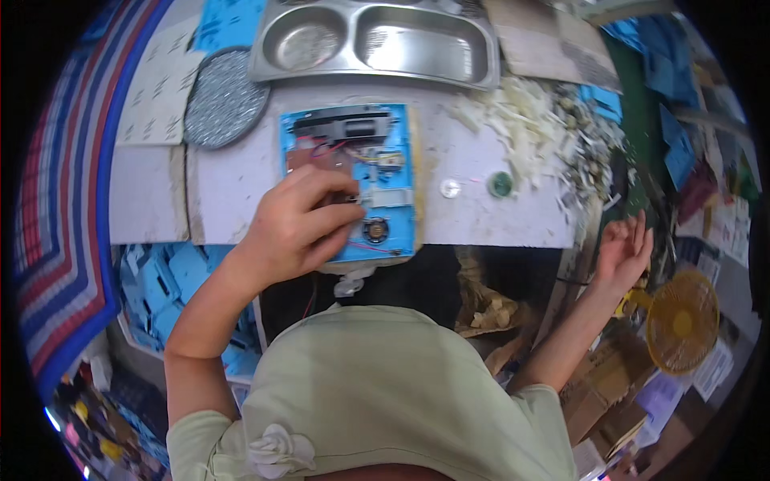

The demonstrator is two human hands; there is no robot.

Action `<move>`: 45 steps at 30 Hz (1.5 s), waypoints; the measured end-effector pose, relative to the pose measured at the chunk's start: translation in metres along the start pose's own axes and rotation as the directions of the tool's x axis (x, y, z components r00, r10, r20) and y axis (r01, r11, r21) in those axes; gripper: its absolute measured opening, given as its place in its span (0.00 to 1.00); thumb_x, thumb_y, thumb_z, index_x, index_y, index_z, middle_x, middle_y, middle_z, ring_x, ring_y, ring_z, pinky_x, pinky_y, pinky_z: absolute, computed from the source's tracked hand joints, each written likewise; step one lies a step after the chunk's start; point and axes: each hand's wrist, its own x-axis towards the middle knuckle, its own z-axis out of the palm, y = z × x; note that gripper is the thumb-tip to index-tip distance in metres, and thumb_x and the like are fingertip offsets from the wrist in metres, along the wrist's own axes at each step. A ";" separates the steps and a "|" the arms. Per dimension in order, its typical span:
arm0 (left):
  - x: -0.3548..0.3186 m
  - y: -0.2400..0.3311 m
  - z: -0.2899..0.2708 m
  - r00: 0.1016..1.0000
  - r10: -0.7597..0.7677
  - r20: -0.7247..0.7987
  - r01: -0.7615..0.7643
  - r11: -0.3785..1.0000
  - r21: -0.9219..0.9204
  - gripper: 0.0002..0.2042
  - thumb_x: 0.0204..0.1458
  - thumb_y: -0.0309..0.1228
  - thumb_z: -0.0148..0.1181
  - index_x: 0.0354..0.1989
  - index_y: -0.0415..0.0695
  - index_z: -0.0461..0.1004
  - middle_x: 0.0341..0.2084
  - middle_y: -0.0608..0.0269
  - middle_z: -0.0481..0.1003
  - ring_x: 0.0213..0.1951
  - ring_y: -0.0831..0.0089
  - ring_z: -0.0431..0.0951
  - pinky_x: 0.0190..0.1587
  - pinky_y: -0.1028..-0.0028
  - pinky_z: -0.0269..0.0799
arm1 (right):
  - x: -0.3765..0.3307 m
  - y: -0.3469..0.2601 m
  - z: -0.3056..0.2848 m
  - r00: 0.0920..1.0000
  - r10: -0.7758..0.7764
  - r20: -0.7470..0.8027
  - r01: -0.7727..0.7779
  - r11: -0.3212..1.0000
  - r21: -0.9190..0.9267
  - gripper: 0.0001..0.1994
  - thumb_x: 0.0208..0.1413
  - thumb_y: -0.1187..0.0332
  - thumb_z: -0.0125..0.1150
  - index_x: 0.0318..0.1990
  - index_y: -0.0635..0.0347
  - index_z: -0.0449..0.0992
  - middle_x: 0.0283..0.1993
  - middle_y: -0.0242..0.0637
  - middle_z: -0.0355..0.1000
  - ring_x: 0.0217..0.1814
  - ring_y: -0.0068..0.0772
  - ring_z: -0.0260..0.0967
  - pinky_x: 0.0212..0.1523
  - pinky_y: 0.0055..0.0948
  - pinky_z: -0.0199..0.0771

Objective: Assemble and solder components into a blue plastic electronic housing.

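A blue plastic device shell (389, 168) lies open on the white worktable (473, 208), showing a black part at its top, red wires and a small round speaker near its lower edge. My left hand (301, 220) rests on the shell's left half with fingers curled over the inner parts; whether it pinches anything is hidden. My right hand (624, 248) hangs off the table's right edge, fingers apart and holding nothing.
A steel two-compartment tray (373, 40) sits at the table's far edge, a round grey mesh disc (224, 98) to its left. A silver disc (450, 188), a green cap (500, 184) and a heap of white scraps (529, 120) lie right. A yellow fan (682, 321) stands lower right; blue shells (160, 289) fill a bin.
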 end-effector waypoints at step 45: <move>0.028 -0.011 0.014 0.954 -0.019 -0.299 0.025 1.000 0.019 0.15 0.40 0.26 0.70 0.40 0.42 0.80 0.43 0.58 0.73 0.44 0.58 0.73 0.49 0.61 0.66 | -0.091 0.145 0.228 0.495 0.435 0.752 0.648 0.392 -0.653 0.14 0.50 0.63 0.75 0.35 0.61 0.76 0.19 0.35 0.69 0.19 0.29 0.66 0.24 0.28 0.65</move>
